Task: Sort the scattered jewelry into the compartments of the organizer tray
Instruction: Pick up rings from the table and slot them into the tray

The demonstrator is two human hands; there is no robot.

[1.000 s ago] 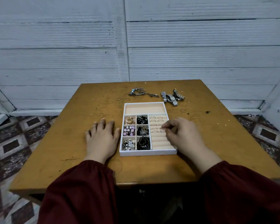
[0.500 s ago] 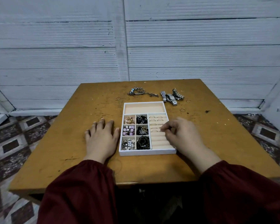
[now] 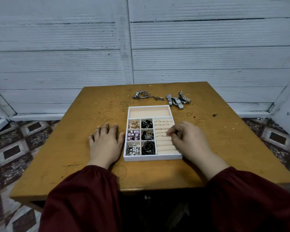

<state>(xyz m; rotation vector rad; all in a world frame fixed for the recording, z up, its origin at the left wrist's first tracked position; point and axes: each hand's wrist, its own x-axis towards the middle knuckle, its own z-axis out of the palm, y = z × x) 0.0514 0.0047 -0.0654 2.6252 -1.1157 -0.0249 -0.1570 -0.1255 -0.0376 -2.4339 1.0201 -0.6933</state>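
Left hand flat on the table; right hand over the organizer tray, apparently pinching a ring.

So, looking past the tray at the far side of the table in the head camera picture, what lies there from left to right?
A few small gold rings → tangle of bracelets → silver watches → single gold ring.
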